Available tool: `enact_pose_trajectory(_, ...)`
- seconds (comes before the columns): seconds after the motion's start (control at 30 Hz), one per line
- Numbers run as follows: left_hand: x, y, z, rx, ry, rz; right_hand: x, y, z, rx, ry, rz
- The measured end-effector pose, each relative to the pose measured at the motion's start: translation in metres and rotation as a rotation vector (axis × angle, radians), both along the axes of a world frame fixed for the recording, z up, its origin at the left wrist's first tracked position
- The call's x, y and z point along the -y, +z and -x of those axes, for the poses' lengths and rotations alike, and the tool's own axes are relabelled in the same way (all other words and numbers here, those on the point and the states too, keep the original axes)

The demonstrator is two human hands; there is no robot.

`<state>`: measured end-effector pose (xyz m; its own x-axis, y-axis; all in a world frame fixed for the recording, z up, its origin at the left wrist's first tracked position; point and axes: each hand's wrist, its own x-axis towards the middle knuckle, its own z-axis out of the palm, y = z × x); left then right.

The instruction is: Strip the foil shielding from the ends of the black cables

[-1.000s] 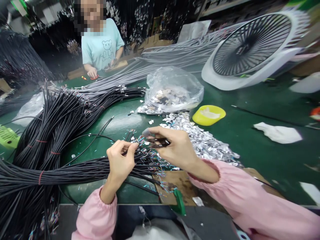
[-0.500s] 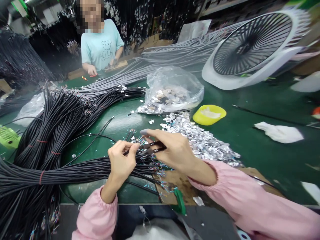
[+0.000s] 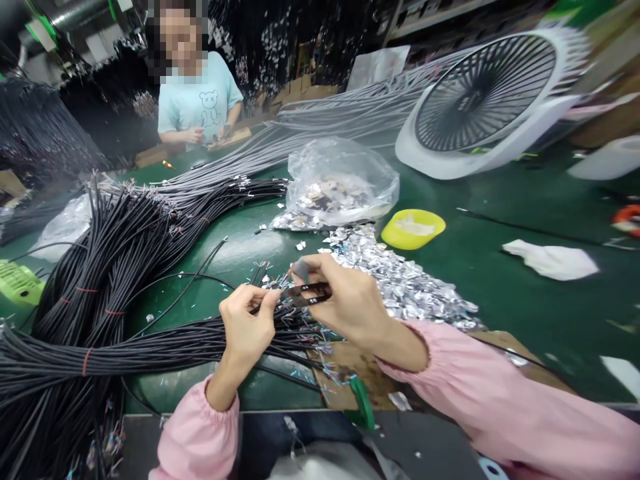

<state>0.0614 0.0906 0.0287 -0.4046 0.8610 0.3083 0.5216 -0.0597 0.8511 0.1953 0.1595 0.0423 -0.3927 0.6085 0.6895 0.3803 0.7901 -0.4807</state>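
Note:
My left hand (image 3: 246, 323) is pinched shut on the end of a thin black cable (image 3: 260, 308), just above a thick bundle of black cables (image 3: 150, 343) with stripped coloured wire ends. My right hand (image 3: 345, 301) is closed on small black snips (image 3: 309, 294), their tip touching the wires at my left fingertips. Both sleeves are pink. Under my right forearm lies a brown cardboard sheet (image 3: 350, 373).
Silver foil scraps (image 3: 400, 280) are heaped right of my hands, beside a clear plastic bag (image 3: 340, 180) and a yellow dish (image 3: 413, 229). A white fan (image 3: 480, 100) lies at the back right. Grey cables (image 3: 320, 127) run across. A person in a light blue shirt (image 3: 197, 100) works opposite.
My right hand with the snips has shifted slightly left and closer to my left fingertips. The person opposite has drawn their hands up. The view has tilted a little.

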Motion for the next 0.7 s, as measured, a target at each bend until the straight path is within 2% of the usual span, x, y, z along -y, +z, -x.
enact_pose_trajectory(0.07,0.0005,0.0015,0.0005,0.009,0.01,-0.01,-0.0034,0.0022,-0.0029,-0.036,-0.05,0.034)
enact_pose_trajectory(0.17,0.0009,0.0027,0.0015,0.032,0.023,-0.026,-0.0075,0.005,-0.0046,-0.148,-0.064,0.216)
enact_pose_trajectory(0.37,0.0012,0.0003,0.0033,0.046,0.023,-0.04,-0.0054,0.0059,0.0035,-0.305,0.245,0.592)
enact_pose_trajectory(0.47,0.001,-0.0002,0.0037,0.047,0.021,-0.038,-0.0029,0.0073,0.0045,-0.353,0.287,0.631)
enact_pose_trajectory(0.7,0.0003,0.0003,0.0027,0.031,0.036,-0.008,-0.0015,0.0074,0.005,-0.382,0.26,0.627)
